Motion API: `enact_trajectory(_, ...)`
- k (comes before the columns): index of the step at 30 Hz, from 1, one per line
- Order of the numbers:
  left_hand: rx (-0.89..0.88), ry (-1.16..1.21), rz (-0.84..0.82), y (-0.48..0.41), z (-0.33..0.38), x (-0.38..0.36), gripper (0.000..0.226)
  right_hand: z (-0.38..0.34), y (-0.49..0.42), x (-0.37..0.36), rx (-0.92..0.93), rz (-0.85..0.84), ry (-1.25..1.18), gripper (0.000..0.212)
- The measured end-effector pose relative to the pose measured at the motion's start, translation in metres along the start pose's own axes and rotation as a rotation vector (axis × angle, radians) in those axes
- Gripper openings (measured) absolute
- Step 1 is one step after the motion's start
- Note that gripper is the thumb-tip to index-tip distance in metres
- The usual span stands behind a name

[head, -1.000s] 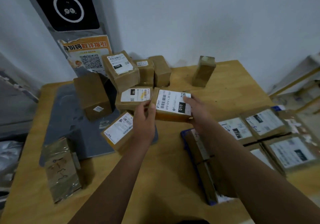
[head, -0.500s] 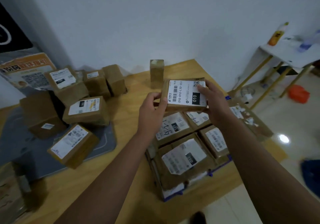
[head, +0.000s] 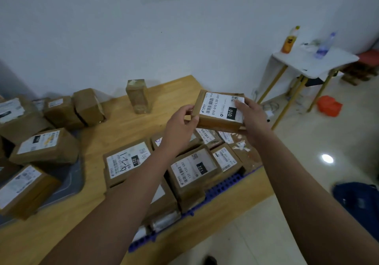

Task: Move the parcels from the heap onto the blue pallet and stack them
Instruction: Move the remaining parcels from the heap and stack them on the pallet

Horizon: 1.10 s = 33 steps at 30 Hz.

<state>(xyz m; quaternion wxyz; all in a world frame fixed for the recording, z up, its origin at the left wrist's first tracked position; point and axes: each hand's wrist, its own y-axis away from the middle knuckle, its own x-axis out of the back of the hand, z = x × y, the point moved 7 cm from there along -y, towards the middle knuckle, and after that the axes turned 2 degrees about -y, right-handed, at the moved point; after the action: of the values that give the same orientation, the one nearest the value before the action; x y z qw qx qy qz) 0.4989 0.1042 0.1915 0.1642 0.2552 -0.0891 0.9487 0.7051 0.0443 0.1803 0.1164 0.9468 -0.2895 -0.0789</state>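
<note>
A flat brown parcel [head: 217, 110] with a white label marked 010 is held in the air between both hands. My left hand [head: 180, 124] grips its left edge and my right hand [head: 251, 117] grips its right side, thumb on the label. It hovers over the far part of the blue pallet [head: 223, 186], which lies on the wooden table [head: 98, 143] and carries several labelled parcels [head: 192, 169] packed side by side. The heap of brown parcels [head: 44, 145] sits at the left on a grey mat [head: 71, 180].
One parcel [head: 138, 96] stands upright near the wall at the table's back. A small white side table [head: 313, 63] with bottles stands at the right, with an orange object [head: 329, 105] on the floor beneath. The table's right edge drops to tiled floor.
Both hands carried the 010 parcel from the heap rightward to above the pallet's far side. My view has swung right with it.
</note>
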Motion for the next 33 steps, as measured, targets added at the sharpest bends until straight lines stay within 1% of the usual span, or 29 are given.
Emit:
enact_trajectory(4, -0.023, -0.054, -0.042, -0.019, -0.001, -0.018, 0.039, 0.018, -0.013, 0.008, -0.099, 0.019, -0.072, 0.034)
enact_trajectory(7, -0.036, -0.129, -0.072, -0.043, -0.009, -0.028, 0.037, 0.029, -0.017, 0.012, -0.134, 0.034, -0.077, 0.032)
enact_trajectory(11, 0.012, -0.185, -0.090, -0.070, -0.019, -0.041, 0.036, 0.046, -0.027, 0.018, -0.176, 0.020, -0.006, 0.035)
enact_trajectory(15, 0.075, -0.190, -0.089, -0.085, -0.028, -0.056, 0.040, 0.065, -0.043, 0.023, -0.200, 0.012, 0.058, 0.037)
enact_trajectory(20, 0.147, -0.288, -0.087, -0.096, -0.045, -0.073, 0.042, 0.083, -0.063, 0.023, -0.225, -0.113, 0.103, 0.019)
enact_trajectory(23, 0.211, -0.352, -0.092, -0.099, -0.057, -0.078, 0.042, 0.098, -0.071, 0.020, -0.283, -0.180, 0.102, 0.027)
enact_trajectory(27, 0.219, -0.486, -0.109, -0.099, -0.067, -0.079, 0.043, 0.117, -0.078, 0.014, -0.337, -0.236, 0.090, 0.050)
enact_trajectory(28, 0.223, -0.509, -0.112, -0.098, -0.068, -0.079, 0.043, 0.121, -0.079, 0.012, -0.353, -0.237, 0.070, 0.052)
enact_trajectory(31, 0.236, -0.561, -0.107, -0.098, -0.072, -0.079, 0.044, 0.127, -0.079, 0.006, -0.370, -0.240, 0.053, 0.039)
enact_trajectory(32, 0.235, -0.573, -0.108, -0.097, -0.073, -0.079, 0.044, 0.128, -0.078, 0.004, -0.369, -0.236, 0.059, 0.043)
enact_trajectory(33, 0.231, -0.571, -0.110, -0.097, -0.074, -0.079, 0.044, 0.130, -0.079, 0.003, -0.369, -0.235, 0.068, 0.053)
